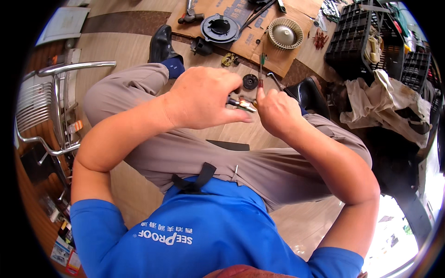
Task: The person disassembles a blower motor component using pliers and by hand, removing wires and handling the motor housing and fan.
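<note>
**Small metal-and-dark part in the left hand, right hand close beside it**

A small part (242,104), dark at one end and bright, shiny metal at the other with a coppery glint, sits in the left hand (204,99), above the floor (250,132) and between the person's knees. The left fingers curve over it from above and the thumb lies straight below, a partly closed hold with the part between them. Its long axis runs mostly across the view, tipped slightly down to the right; the shiny end points toward the right hand (280,111). Fine detail is blurred.

The right fingers are curled inward, the index finger reaching forward. What they grip underneath is hidden, so I cannot tell how closed they are or whether they hold anything. Just ahead of that fingertip is a slim tool (263,59) with a green section, its long axis running away from the person.

A flat black disc (250,81) with a ringed face lies just beyond the hands, near a brassy, irregular piece (228,59). Farther off, on a matte brown cardboard sheet (278,65), are a round black plastic housing (219,28) with a broad rim and a pale, finely ribbed fan wheel (285,33). To the right, crumpled off-white cloth (384,106) lies below a black lattice-sided plastic crate (350,41).
</note>
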A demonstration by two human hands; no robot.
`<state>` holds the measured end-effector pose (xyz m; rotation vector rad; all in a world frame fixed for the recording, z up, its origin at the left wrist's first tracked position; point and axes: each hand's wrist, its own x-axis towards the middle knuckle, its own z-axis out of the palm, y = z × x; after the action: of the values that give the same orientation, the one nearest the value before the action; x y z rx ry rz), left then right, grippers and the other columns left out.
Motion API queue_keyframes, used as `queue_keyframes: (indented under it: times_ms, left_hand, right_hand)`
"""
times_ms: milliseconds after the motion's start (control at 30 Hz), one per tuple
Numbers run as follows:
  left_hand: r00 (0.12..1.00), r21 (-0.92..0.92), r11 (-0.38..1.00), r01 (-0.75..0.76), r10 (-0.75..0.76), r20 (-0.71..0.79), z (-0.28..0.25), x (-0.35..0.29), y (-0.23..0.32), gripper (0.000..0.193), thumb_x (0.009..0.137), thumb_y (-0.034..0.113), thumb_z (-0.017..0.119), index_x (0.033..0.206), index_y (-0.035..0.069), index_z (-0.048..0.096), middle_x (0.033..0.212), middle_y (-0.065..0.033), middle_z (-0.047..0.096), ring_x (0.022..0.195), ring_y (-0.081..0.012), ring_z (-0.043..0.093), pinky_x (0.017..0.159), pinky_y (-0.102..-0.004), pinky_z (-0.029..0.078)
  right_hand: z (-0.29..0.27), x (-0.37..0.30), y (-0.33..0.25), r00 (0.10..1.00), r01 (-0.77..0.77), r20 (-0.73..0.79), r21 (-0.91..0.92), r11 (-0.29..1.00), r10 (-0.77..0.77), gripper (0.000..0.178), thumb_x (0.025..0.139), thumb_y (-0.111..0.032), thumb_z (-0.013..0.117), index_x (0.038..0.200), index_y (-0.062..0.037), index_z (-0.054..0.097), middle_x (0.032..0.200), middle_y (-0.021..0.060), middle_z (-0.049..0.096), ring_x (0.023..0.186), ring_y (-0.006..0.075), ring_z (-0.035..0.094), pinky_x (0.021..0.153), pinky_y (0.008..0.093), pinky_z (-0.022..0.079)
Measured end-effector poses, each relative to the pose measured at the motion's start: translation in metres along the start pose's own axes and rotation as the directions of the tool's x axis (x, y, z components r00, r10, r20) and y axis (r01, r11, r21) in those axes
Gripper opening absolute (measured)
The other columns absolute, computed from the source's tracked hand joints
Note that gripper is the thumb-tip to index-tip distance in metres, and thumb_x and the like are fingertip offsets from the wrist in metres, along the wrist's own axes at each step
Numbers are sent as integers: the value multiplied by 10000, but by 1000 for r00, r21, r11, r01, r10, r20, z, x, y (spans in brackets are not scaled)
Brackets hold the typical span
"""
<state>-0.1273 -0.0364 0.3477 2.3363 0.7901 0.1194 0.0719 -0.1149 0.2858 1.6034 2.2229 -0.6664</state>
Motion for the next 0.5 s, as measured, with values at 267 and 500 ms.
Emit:
queue_keyframes:
  times_ms: [267,500]
  left_hand:
    - [984,97,995,26,-8,-176,-12,3,-18,587,623,353,871,1000,5,588,881,-150,612,813,-344,619,700,-394,498]
    - [975,-93,995,26,-46,-217,-4,10,-33,625,622,249,893,1090,-5,566,955,-107,641,801,-255,621,744,-318,507]
  right_hand:
    - [-32,3,26,978,-163,-96,202,966,186,231,860,-100,528,1041,40,559,989,271,638,905,407,661,806,457,538]
    - [-28,-4,24,989,-106,117,112,988,92,257,852,-110,542,1058,32,603,1016,226,658,952,372,667,817,409,556]
